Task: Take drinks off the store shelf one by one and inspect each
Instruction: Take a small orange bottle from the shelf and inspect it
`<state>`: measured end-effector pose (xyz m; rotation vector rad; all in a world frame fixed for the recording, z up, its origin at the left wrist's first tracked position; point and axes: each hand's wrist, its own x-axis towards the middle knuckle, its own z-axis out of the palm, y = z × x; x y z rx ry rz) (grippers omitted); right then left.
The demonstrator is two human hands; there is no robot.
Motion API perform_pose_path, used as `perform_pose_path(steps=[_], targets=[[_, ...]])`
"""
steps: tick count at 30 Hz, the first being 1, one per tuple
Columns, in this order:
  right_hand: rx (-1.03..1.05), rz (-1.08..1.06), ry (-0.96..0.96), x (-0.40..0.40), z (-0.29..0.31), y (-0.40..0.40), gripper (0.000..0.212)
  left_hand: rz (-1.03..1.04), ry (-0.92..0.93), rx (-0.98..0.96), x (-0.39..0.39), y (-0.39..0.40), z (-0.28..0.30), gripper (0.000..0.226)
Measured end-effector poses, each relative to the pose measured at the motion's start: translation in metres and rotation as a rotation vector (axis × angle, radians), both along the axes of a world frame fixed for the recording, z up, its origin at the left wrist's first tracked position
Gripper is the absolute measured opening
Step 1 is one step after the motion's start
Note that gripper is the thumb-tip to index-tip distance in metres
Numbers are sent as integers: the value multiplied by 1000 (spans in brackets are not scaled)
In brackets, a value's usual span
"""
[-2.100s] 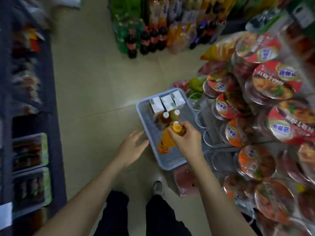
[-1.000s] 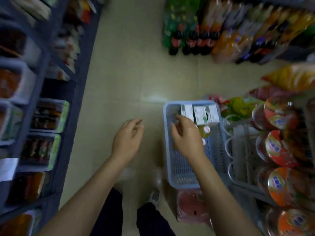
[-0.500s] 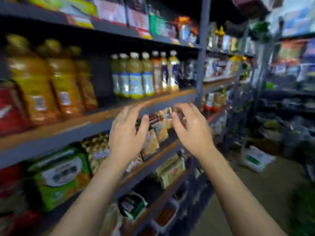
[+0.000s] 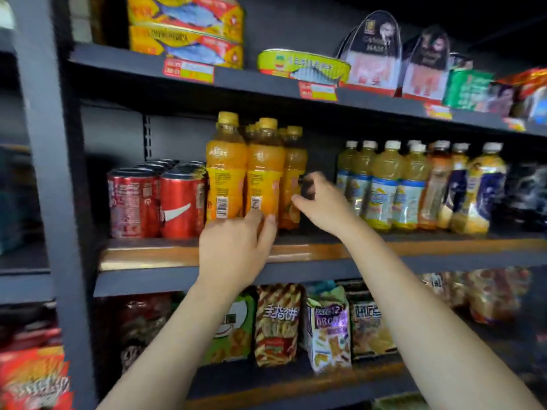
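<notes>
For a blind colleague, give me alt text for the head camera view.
Two bare hands reach for orange drink bottles on a dark store shelf: left hand touches one bottle's base, right hand beside them. Red cans stand left.

Orange drink bottles point(image 4: 226, 170), yellow caps, are stood upright in a cluster on the middle shelf point(image 4: 299, 251), barcodes turned outward. Red cans point(image 4: 157, 202) are set just left of them; paler juice bottles w/ white caps point(image 4: 384, 184) are lined up to the right, a gap between.
</notes>
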<state>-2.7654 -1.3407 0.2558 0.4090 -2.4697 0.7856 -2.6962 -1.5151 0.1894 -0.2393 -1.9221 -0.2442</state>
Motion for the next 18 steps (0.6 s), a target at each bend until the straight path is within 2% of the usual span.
perform_pose_path(steps=[3,5,8,10,11,14,18], targets=[[57,20,-63,-26,7,2,59,45,1,-26,-5,17,-3,45],[34,95,-118,-41,10,1,54,45,0,-55,-8,32,-5,47],[-219,318,-303,-58,12,2,31,81,-9,-30,-11,49,-6,48],[-377,396,-415,-66,16,7,42,132,-38,-13,-13,53,-8,52],[-392,411,-433,-68,18,10,47,164,-50,-25,-16,53,-10,54],[-316,453,-461,-67,26,21,56,204,-58,-33,-18,54,-11,62],[-241,531,-469,-54,31,42,56,223,-71,-31,-18,56,-11,68]])
